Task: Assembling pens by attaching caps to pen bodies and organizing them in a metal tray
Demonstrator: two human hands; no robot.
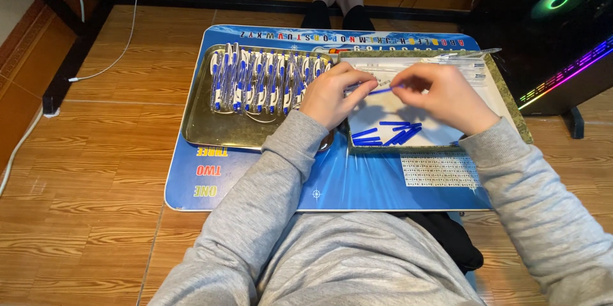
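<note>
A person in a grey sweatshirt sits on the floor with legs stretched under a blue plastic lap board (357, 181) printed with letters and number words, both hands meeting over a shallow tray lined with white paper (377, 114). The left hand (332, 95) is curled loosely, thumb and forefinger pinched on what looks like a clear pen barrel, though its far end is hard to make out; the right hand (444, 95) is closed at the fingertips on a thin blue refill tube (382, 91), which spans the gap between the two hands, its tip just at the left fingers. Below the hands, a loose heap of blue tubes (386, 133) lies on the paper. The pieces are slight and the pinch narrow, so a slip would likely drop the tube among the others, or a nudging sleeve could scatter the heap. To the left, a brass-coloured metal tray (211, 130) holds a row of blue and white pens (268, 82) laid side by side. Beyond the board, wood-pattern floor tiles (96, 172), a white cable (121, 44), bare feet and a dark computer case with coloured lights (555, 25).
</note>
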